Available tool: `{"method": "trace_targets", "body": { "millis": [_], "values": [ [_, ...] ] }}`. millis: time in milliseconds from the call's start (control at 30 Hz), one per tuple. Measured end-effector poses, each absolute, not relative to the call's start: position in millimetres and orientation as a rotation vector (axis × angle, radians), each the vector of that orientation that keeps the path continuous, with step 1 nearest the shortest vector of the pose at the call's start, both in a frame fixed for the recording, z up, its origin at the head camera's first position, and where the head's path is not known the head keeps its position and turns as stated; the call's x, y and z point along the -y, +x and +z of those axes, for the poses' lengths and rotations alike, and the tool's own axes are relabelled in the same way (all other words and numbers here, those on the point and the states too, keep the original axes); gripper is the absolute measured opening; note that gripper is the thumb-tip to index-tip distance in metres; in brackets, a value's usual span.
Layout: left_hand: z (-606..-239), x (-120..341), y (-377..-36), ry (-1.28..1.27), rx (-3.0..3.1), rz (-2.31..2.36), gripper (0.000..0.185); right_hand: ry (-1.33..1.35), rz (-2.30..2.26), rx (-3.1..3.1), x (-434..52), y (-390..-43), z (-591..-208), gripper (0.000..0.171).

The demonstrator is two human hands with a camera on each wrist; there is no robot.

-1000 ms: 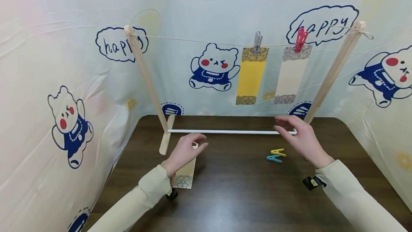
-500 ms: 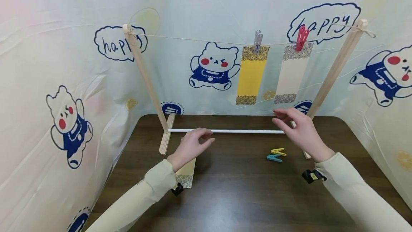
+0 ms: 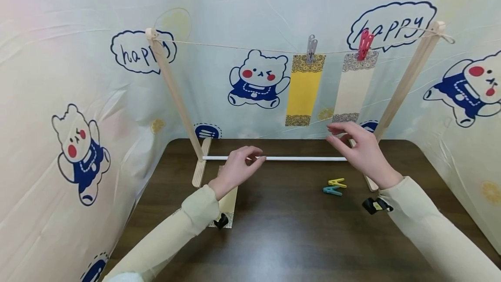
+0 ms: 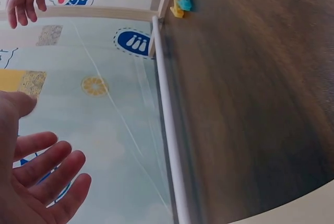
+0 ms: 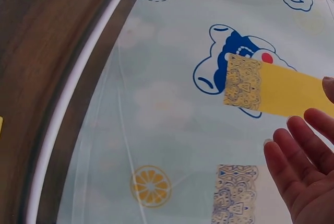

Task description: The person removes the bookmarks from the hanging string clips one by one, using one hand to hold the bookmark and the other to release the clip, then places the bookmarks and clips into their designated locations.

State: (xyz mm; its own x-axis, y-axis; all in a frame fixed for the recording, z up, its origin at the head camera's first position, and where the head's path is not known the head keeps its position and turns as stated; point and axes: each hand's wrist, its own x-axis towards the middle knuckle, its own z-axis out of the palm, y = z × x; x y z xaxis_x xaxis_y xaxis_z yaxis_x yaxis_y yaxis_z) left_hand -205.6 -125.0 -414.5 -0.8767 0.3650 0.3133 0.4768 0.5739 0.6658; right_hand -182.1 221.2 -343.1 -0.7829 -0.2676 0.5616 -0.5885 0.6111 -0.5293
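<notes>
My left hand (image 3: 238, 169) hovers over the table in front of the white rod, fingers loosely bent and holding nothing. A cream paper strip (image 3: 228, 201) with a patterned border lies below it, partly hidden by my left wrist and sleeve. Nothing is in my right hand (image 3: 362, 151), raised near the rod's right end with relaxed fingers. From a string hang a yellow strip (image 3: 304, 95) under a grey clothespin (image 3: 311, 49) and a cream strip (image 3: 354, 86) under a red clothespin (image 3: 365, 45). In the left wrist view, my left hand (image 4: 42, 177) has spread fingers.
A yellow clothespin (image 3: 337, 182) and a blue clothespin (image 3: 332, 190) lie on the dark table (image 3: 282, 229). Wooden posts (image 3: 174, 90) hold the string, with the white rod (image 3: 293, 159) joining them low down. A printed curtain surrounds the table.
My left hand has moved right and forward, away from over the strip on the table. My right hand has risen slightly. The hanging strips stay on the string.
</notes>
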Motion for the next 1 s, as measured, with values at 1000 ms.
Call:
{"method": "trace_targets", "body": {
  "millis": [1000],
  "values": [
    [-378, 91, -241, -0.782, 2.549, -1.309, 0.028, 0.666, 1.080, 2.297, -206, -199, -292, 0.036]
  ]
}}
